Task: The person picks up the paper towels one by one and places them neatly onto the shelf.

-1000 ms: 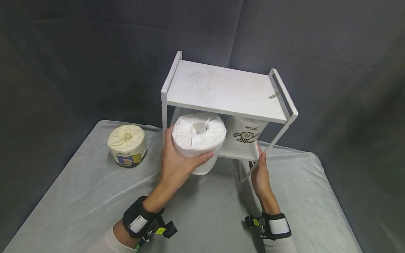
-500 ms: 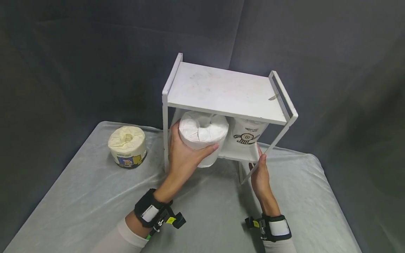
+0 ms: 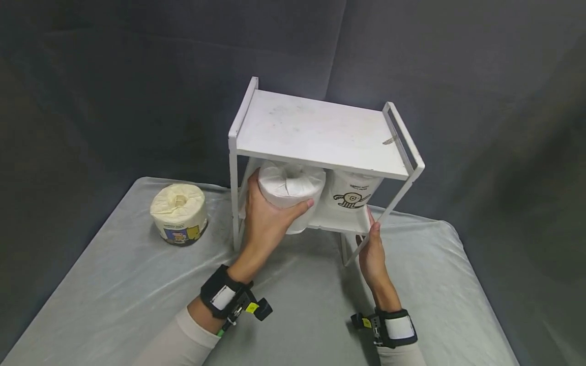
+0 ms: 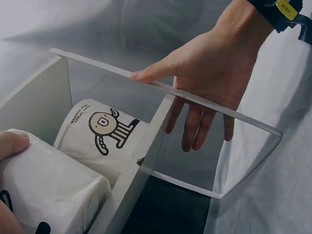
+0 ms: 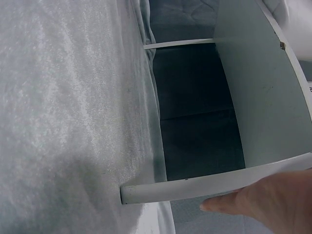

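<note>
My left hand [image 3: 265, 223] holds a white paper-wrapped toilet roll [image 3: 293, 184] at the left part of the rack's lower shelf, under the top board. The roll's lower front overlaps the shelf edge in the head view. Beside it on the right stands another white toilet roll [image 4: 105, 134] printed with a cartoon dog. My right hand [image 3: 374, 262] touches the right front leg of the white rack [image 3: 320, 132]. In the left wrist view its straight fingers [image 4: 192, 126] pass behind the white bar, and its thumb touches the bar. My left fingers behind the roll are mostly hidden.
A cream-wrapped toilet roll [image 3: 178, 213] with a coloured label stands on the cloth-covered table [image 3: 114, 284], left of the rack. Dark grey curtain [image 3: 137, 101] hangs behind the table. The rack's underside [image 5: 263, 97] shows in the right wrist view.
My left hand has moved the white roll back and slightly right, further under the top board. My right hand has stayed at the rack's right leg.
</note>
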